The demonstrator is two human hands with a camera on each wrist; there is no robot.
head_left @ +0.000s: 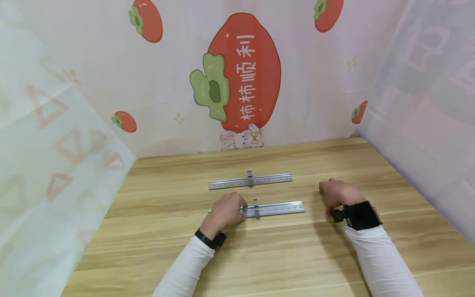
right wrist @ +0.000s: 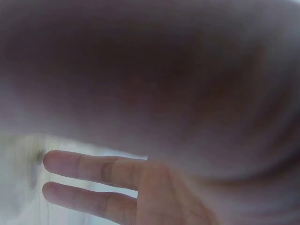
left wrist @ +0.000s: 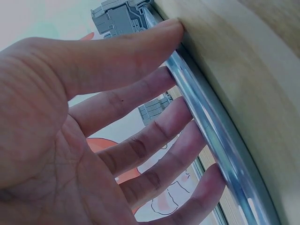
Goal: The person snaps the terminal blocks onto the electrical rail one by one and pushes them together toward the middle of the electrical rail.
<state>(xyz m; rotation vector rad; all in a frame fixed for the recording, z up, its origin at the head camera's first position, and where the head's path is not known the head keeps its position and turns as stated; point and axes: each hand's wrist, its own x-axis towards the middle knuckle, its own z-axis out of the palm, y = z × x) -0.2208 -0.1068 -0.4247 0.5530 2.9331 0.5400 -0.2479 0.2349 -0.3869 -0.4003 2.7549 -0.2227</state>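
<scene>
Toward the middle of the table lies a slotted metal DIN rail [head_left: 282,208] with a small grey terminal block [head_left: 256,209] on it. My left hand [head_left: 224,208] holds this rail near its left end, just left of the block. In the left wrist view the thumb is on one side of the rail [left wrist: 213,124] and the fingertips touch the other. My right hand [head_left: 339,193] is beyond the rail's right end, holding nothing visible; in the right wrist view two fingers [right wrist: 93,168] are straight, and the thumb side blurs most of the picture.
Behind the held rail, a second DIN rail [head_left: 226,184] lies nearly parallel, carrying another grey terminal block [head_left: 250,178] near its middle. Printed cloth walls [head_left: 159,90] stand at the back and both sides of the wooden table [head_left: 148,231].
</scene>
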